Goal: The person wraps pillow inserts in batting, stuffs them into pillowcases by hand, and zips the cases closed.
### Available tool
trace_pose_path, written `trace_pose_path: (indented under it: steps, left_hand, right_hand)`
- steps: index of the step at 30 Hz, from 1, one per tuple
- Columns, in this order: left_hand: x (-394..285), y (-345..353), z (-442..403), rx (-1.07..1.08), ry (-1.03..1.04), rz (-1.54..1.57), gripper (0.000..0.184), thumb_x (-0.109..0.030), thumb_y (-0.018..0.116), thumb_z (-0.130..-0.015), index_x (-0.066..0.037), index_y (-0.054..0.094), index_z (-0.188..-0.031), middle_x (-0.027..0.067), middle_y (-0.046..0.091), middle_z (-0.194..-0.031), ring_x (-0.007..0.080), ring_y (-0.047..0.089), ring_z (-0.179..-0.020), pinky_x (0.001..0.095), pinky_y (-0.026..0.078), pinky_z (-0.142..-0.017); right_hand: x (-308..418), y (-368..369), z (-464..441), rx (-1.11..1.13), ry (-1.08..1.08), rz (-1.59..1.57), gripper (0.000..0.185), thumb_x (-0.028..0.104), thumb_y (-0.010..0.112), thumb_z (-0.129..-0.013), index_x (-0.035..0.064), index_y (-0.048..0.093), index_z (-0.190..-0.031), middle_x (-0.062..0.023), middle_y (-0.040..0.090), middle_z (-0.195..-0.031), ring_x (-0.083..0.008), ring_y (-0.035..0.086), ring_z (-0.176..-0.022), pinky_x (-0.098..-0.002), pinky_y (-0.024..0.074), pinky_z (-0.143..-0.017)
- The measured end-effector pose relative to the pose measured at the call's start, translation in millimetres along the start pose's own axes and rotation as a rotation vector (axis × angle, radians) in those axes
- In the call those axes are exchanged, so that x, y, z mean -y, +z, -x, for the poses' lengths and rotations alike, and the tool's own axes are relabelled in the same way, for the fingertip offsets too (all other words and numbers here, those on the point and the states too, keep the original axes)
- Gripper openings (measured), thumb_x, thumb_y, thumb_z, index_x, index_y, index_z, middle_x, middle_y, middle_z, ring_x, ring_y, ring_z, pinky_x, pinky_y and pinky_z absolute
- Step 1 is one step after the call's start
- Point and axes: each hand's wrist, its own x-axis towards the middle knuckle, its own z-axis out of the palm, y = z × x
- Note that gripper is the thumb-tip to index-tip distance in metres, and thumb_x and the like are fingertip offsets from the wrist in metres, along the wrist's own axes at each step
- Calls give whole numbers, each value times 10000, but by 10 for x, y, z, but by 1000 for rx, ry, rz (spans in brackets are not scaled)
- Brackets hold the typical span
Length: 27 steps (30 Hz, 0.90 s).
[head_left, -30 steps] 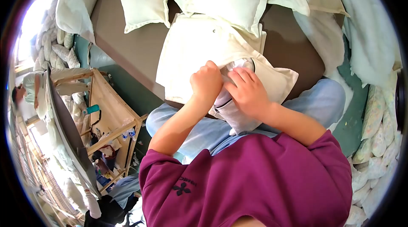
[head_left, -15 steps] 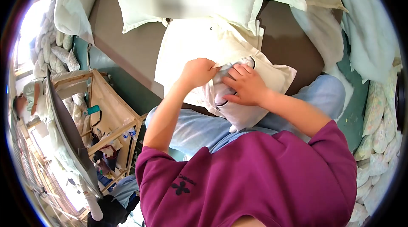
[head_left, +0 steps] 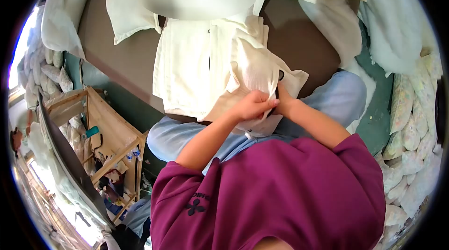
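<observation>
A cream cushion cover (head_left: pixel 252 65), plump with something inside, lies across my lap. A dark strip that looks like a zipper runs along its opening edge (head_left: pixel 277 93). My left hand (head_left: pixel 257 105) is closed on the cloth at this edge, thumb and fingers pinched together. Right beside it, my right hand (head_left: pixel 285 101) grips the edge from the other side; its fingertips are partly hidden by the cloth. Beyond my knees, a stack of flat cream covers (head_left: pixel 182 67) lies against the cushion cover.
Filled white pillows (head_left: pixel 133 11) lie at the far side of the brown surface (head_left: pixel 299 30). White batting (head_left: pixel 397 20) is heaped at the right, above piled pillows (head_left: pixel 411 109). At the left stand a wooden frame (head_left: pixel 117 121) and a person's legs (head_left: pixel 138 215).
My right hand has left the inside of the opening and now grips its edge. My left hand has moved right to meet it. The opening has been drawn closed, hiding the grey-white filling.
</observation>
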Motion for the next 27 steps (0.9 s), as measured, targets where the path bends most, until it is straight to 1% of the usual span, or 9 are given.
trace_pose_path:
  steps: [2,5,8,11,14,20,23,26,27]
  left_hand:
    - [-11,-84,70,-41,-26,81,410,-397,588,-949,-69,608,-704,-28,503,-549,53,443,-459,211,325,-417]
    - [172,-285,112,-129,10,126,451,-445,595,-928,-85,576,-657,-9,513,-533,65,464,-439,220,340,-398]
    - [75,-383,136,-170,-27,233,405,-403,621,-920,-97,558,-662,-12,499,-515,69,469,-422,223,348,-392]
    - [8,-328,93,-159,22,293,347,-349,593,-948,-97,600,-709,-38,514,-533,47,453,-423,203,341,-397]
    - [38,-318,102,-173,35,331,326,-323,578,-960,-97,601,-727,-38,523,-555,43,423,-418,205,327,-397]
    - [64,-288,188,-249,34,360,361,-344,623,-932,-104,551,-672,-32,486,-528,55,420,-417,221,335,-393]
    - [30,-270,181,-268,39,313,383,-347,620,-934,-103,543,-649,-33,477,-522,55,414,-423,226,328,-397]
    - [-21,-211,231,-248,76,91,423,-345,621,-932,-105,518,-598,-33,479,-514,50,412,-434,235,318,-401]
    - [-41,-193,244,-232,94,-10,439,-344,622,-930,-106,508,-579,-32,481,-512,49,412,-438,238,315,-403]
  right_hand:
    - [50,-58,85,-27,-67,82,516,354,673,-782,97,577,-1219,-126,550,-1277,-288,508,-1195,-381,340,-1088]
    - [117,-123,352,-383,-292,277,376,291,680,-770,85,642,-1082,-124,585,-1200,-266,548,-1129,-396,402,-1019]
    - [337,-123,646,-718,-152,143,285,253,686,-772,74,655,-992,-111,637,-1005,-255,611,-971,-396,494,-842]
    - [472,217,717,-481,-209,-138,191,245,687,-784,87,653,-885,-85,641,-841,-253,639,-803,-375,511,-670]
    - [570,644,588,-331,-72,-114,197,260,701,-773,82,628,-815,-75,642,-748,-251,645,-665,-366,509,-579]
    - [657,916,355,-283,-35,207,189,249,653,-805,69,613,-763,-96,629,-676,-255,634,-573,-390,503,-517]
    - [590,931,344,-260,-149,244,181,227,625,-818,80,608,-713,-95,621,-653,-254,640,-584,-390,503,-522]
    - [565,746,393,-342,-280,-45,167,187,612,-815,56,627,-713,-120,630,-650,-257,622,-550,-361,493,-502]
    - [568,681,418,-270,-145,-261,167,181,607,-822,41,637,-736,-119,633,-652,-241,617,-543,-347,492,-504]
